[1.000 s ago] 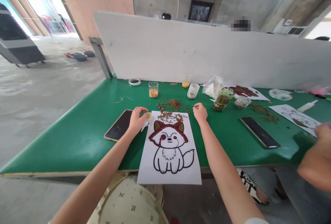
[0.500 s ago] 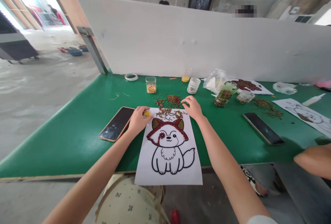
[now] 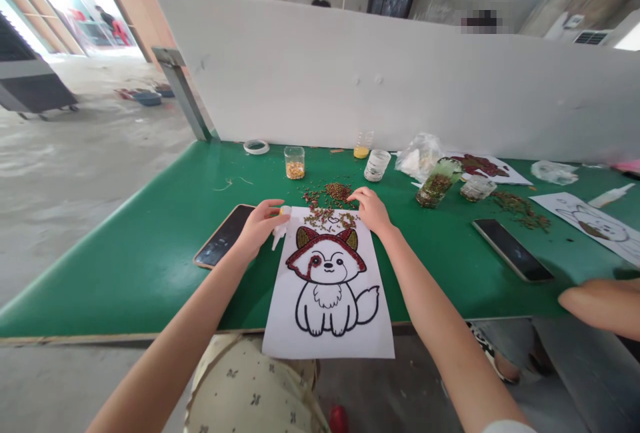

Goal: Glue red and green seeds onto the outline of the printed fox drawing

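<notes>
A white sheet with a printed fox-like animal (image 3: 327, 306) lies in front of me, its lower end past the table's front edge. Red and greenish beans fill the ears and part of the head outline. My left hand (image 3: 261, 221) is closed around a small white glue bottle (image 3: 280, 233) at the sheet's upper left, its nozzle pointing down. By the upper right corner rests my right hand (image 3: 373, 210), fingers loosely bent and apart, nearest to a pile of reddish-brown beans (image 3: 338, 191). Loose green beans (image 3: 327, 218) are scattered over the sheet's top.
On the green table (image 3: 150, 253) lie a phone (image 3: 220, 240) at left and another phone (image 3: 513, 250) at right. Behind stand a jar of corn kernels (image 3: 295, 165), a clear cup (image 3: 377, 165) and a tilted green jar (image 3: 439, 183). Another person's arm (image 3: 600, 306) is at right.
My left hand has shifted slightly left and turned, so the glue bottle's white nozzle now shows beside the sheet. My right hand has barely moved, staying at the upper right corner.
</notes>
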